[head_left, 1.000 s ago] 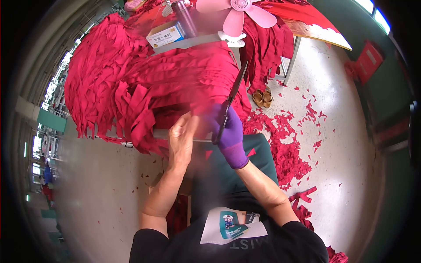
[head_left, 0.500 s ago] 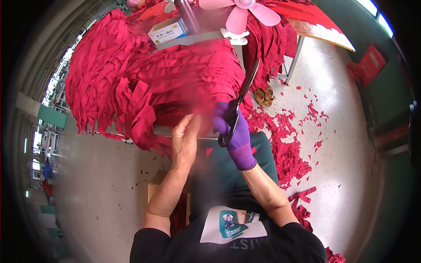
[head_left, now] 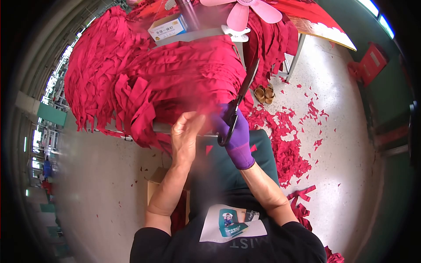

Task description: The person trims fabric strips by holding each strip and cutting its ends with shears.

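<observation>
My bare left hand (head_left: 184, 136) is closed, thumb and fingers pinched together on what looks like a red fabric strip (head_left: 208, 119); a blurred patch in the view smears its outline. Just to the right, my right hand (head_left: 239, 140) wears a purple glove and is wrapped round the handles of black scissors (head_left: 241, 94). The blades point up and away, over the edge of the fabric. Beyond both hands lies a thick pile of red fabric strips (head_left: 175, 72), draped over the table's front edge.
On the table stand a white and blue box (head_left: 168, 30) and a pink fan (head_left: 245, 9). Red scraps (head_left: 287, 151) litter the floor to the right, near brown sandals (head_left: 264, 94). A cardboard box (head_left: 157, 176) sits below my left arm. A red object (head_left: 370, 63) is at the right wall.
My left hand has turned slightly, its fingers now more bent. The right hand and scissors stay nearly in place, and the view has shifted a little.
</observation>
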`<action>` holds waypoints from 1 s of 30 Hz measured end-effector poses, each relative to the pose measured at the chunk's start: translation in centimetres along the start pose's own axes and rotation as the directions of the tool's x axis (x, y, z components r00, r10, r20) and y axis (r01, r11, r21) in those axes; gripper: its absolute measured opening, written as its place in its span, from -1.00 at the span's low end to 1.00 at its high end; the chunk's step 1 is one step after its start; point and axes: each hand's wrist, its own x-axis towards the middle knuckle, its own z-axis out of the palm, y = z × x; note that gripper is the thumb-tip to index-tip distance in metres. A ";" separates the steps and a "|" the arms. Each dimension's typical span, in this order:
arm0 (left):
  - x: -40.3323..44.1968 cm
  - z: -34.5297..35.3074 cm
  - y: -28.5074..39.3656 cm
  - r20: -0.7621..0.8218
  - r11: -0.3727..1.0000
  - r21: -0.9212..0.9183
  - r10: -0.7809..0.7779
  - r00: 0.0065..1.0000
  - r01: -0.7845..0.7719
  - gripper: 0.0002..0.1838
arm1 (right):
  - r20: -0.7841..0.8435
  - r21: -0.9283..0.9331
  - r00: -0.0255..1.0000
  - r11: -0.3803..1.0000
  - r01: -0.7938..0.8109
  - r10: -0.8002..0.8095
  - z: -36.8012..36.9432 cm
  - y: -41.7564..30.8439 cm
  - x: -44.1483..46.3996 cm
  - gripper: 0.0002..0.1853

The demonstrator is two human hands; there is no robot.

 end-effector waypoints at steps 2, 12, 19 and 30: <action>0.2 -0.4 -0.5 -0.041 0.998 -0.061 -0.037 0.998 0.034 -0.85 | -0.010 -0.018 1.000 1.000 -0.022 0.021 0.0 -0.1 -0.1 -0.69; 0.3 -4.3 1.2 -0.273 0.931 0.359 0.168 0.947 -0.062 -0.84 | -0.051 -0.130 0.986 0.980 0.153 -0.161 -1.2 0.9 1.4 -0.78; -3.7 -0.5 5.7 -0.108 0.797 0.502 0.444 0.889 -0.337 -0.88 | -0.118 -0.264 0.952 0.933 0.244 -0.282 -0.9 1.2 1.9 -0.73; -0.4 0.2 -0.3 -0.059 0.990 0.141 0.025 0.998 -0.017 -0.84 | -0.023 -0.021 1.000 1.000 -0.015 0.015 -0.2 0.7 -0.4 -0.74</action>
